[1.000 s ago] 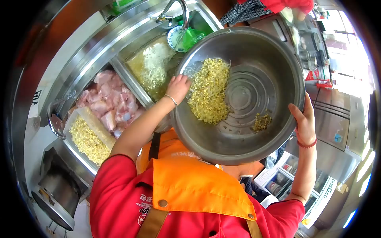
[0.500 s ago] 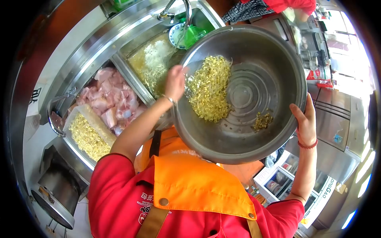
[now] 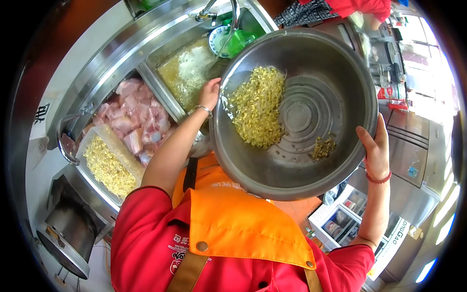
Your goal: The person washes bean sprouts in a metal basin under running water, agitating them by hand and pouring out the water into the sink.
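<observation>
Working kitchen, commercial-looking rather than home. Deep steel double sink [image 3: 124, 56] with curved tap [image 3: 236, 19]; cloudy water in one basin, heap of raw meat [image 3: 131, 114] in other. Food in bulk: plastic tub [image 3: 119, 147] of sprouts beside meat, more sprouts [image 3: 260, 107] in very wide metal bowl [image 3: 316, 182]. Large dark pot [image 3: 73, 224] at lower left. Steel cabinet [image 3: 406, 146] on right. Orange apron [image 3: 248, 226] over printed red shirt [image 3: 141, 243]; second person [image 3: 360, 7] also in red.
</observation>
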Tool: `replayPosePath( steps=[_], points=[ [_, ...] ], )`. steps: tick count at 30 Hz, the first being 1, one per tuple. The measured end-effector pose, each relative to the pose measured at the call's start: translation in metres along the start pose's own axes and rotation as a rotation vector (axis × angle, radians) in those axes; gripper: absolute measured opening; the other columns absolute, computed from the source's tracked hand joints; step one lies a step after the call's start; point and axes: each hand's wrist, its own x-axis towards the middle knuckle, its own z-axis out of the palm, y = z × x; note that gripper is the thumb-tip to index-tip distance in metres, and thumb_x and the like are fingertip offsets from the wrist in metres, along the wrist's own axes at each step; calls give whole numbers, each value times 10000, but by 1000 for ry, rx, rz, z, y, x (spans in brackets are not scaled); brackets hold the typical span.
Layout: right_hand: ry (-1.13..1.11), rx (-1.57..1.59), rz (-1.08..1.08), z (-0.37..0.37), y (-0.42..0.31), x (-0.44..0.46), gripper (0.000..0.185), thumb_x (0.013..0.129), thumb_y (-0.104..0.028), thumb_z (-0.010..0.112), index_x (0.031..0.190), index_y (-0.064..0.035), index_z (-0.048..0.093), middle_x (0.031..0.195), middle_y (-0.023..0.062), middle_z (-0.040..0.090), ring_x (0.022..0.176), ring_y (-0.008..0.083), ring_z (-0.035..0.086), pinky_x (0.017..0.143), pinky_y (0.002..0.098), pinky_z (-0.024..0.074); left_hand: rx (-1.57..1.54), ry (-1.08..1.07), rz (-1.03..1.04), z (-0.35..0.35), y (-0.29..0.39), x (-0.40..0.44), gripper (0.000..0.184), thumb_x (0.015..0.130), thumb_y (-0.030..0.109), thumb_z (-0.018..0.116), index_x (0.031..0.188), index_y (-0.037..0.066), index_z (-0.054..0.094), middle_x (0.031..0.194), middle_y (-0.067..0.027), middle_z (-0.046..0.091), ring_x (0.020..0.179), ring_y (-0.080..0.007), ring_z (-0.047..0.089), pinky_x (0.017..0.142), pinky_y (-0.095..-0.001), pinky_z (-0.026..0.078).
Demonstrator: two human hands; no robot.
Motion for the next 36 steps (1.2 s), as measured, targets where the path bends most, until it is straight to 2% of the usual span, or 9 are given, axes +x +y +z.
replayPosePath(
  steps=[2, 5, 10, 13, 19, 22, 25, 29, 36],
  points=[
    [-6, 1, -3, 1, -1, 0, 436, 897, 16, 599, 1312, 8, 464, 1120, 69, 603, 967, 132, 583, 826, 264, 499, 221, 30, 213, -6, 17, -12, 359, 848, -14, 570, 1177, 94, 664, 1130, -115, 580, 977, -294, 596, 883, -369, 503],
    [-9, 5, 10, 2, -3, 0, 440, 897, 16, 601, 1315, 8, 463, 1124, 70, 603, 968, 132, 585, 827, 265, 500, 542, -36, 492, -16, 44, -22, 373, 836, -14, 584, 1187, 89, 659, 1170, -139, 560, 1028, -333, 577, 951, -383, 474],
    [-31, -27, 41, -1, -4, 1, 466, 898, 14, 601, 1340, 10, 451, 1131, 73, 603, 974, 130, 584, 828, 266, 503, 615, -200, 348, -11, 38, -5, 254, 762, -75, 593, 965, 55, 676, 950, -167, 591, 943, -352, 598, 835, -433, 502],
    [-24, -22, 28, -1, -3, 1, 474, 899, 12, 602, 1348, 10, 448, 1136, 74, 603, 977, 130, 584, 831, 267, 503, 560, -157, 408, -10, 33, -1, 159, 840, -37, 577, 937, 40, 677, 907, -152, 602, 850, -353, 611, 790, -414, 508],
    [-16, -38, 29, 0, -3, 0, 479, 901, 13, 601, 1353, 10, 444, 1144, 76, 602, 976, 129, 585, 827, 267, 505, 574, -196, 472, 2, 44, -2, 224, 843, -32, 569, 1014, 48, 689, 991, -158, 609, 944, -356, 604, 860, -413, 497],
    [-19, -50, 36, 0, -5, 0, 476, 905, 10, 600, 1354, 8, 443, 1134, 71, 605, 965, 123, 587, 812, 261, 507, 530, -97, 522, 0, 41, -4, 272, 869, -16, 546, 1093, 57, 682, 1102, -168, 604, 1043, -366, 580, 933, -405, 475],
    [-21, -44, 45, 1, -5, -1, 469, 908, 7, 601, 1350, 6, 445, 1122, 66, 610, 956, 115, 587, 801, 255, 508, 314, 54, 169, 2, 22, -4, 283, 912, 33, 519, 1152, 63, 666, 1194, -169, 588, 1117, -371, 555, 991, -398, 448],
    [-20, -49, 33, 1, -4, 0, 459, 909, 5, 602, 1342, 7, 449, 1111, 63, 616, 931, 108, 592, 776, 246, 511, 173, -76, -56, -4, -7, -2, 283, 956, 119, 510, 1200, 76, 646, 1179, -168, 610, 1100, -351, 578, 964, -399, 464],
    [-31, -71, 35, 2, -9, 0, 451, 909, 6, 599, 1334, 16, 448, 1107, 73, 617, 911, 114, 602, 752, 246, 521, 282, -30, 158, -7, 1, -11, 284, 952, 97, 515, 1206, 67, 638, 1200, -147, 599, 1096, -342, 584, 953, -385, 471]
  ],
)
